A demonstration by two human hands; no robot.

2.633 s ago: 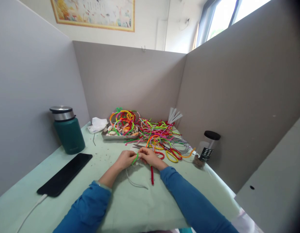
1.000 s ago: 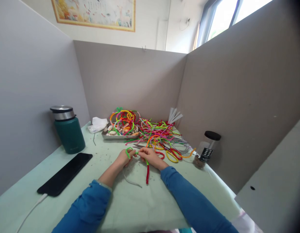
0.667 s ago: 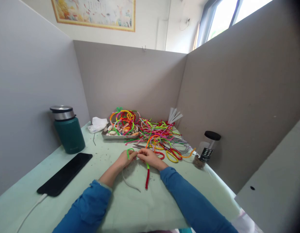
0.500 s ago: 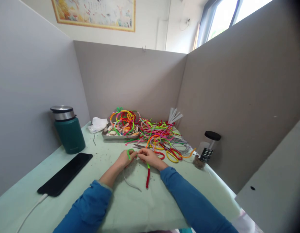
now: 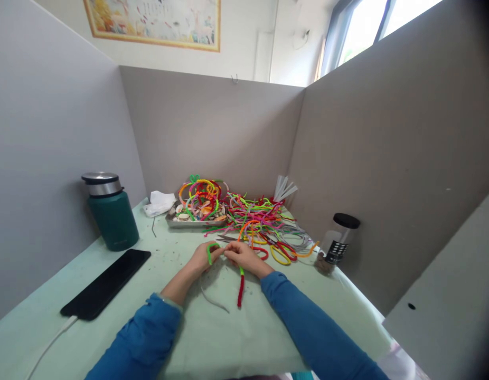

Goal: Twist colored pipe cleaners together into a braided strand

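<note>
Pale-green cloth [image 5: 236, 343] lies under the left hand [image 5: 206, 257] and right hand [image 5: 244, 256], fingertips pinched seemingly on a looped green stem [image 5: 209, 255] at centre, red-tipped stem [image 5: 240, 293] hanging nearer, apparently for twisting, which calls for steady pressure next.

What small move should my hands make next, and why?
Perhaps try one gentle twist: your left hand and right hand pinch close together, a green strand curves over the left, and a red-and-green strand trails from under the right. What they pinch is hidden, so that's a guess.
</note>
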